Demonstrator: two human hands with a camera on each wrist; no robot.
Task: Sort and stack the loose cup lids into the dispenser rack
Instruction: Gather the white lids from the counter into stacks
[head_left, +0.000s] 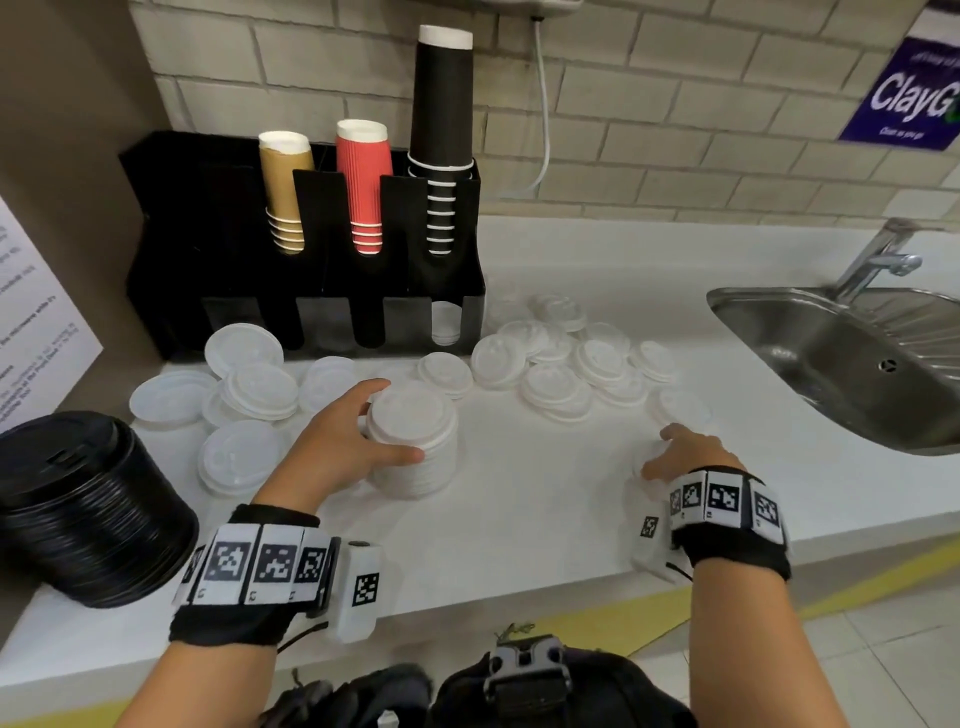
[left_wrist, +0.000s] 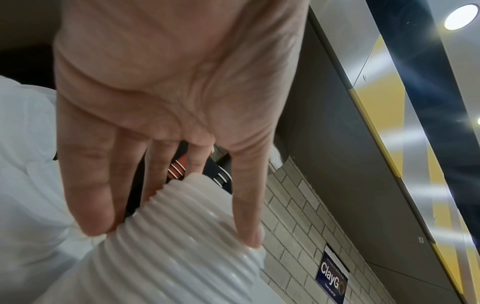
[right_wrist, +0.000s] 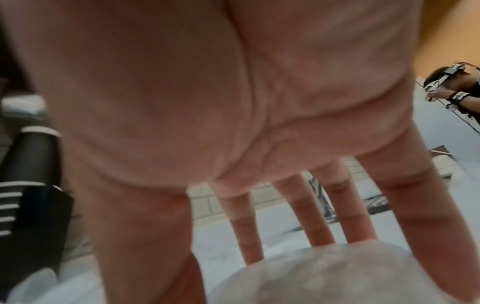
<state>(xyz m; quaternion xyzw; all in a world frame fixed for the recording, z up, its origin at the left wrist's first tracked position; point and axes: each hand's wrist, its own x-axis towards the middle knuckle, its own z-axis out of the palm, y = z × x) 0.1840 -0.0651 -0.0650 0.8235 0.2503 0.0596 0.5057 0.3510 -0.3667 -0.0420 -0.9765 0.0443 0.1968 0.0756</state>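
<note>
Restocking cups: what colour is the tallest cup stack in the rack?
Black with white rims, clearest in the head view.

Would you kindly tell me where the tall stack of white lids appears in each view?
Head: stack of white lids, centre, gripped by the left hand.
Left wrist: ribbed column, lower centre.
Right wrist: not identifiable.
Shared landmark: black cup stack.

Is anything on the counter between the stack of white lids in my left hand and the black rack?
Yes. Loose lids lie between the stack of white lids, gripped by the left hand, and the rack. Lifted above them, nothing visible blocks the way.
</note>
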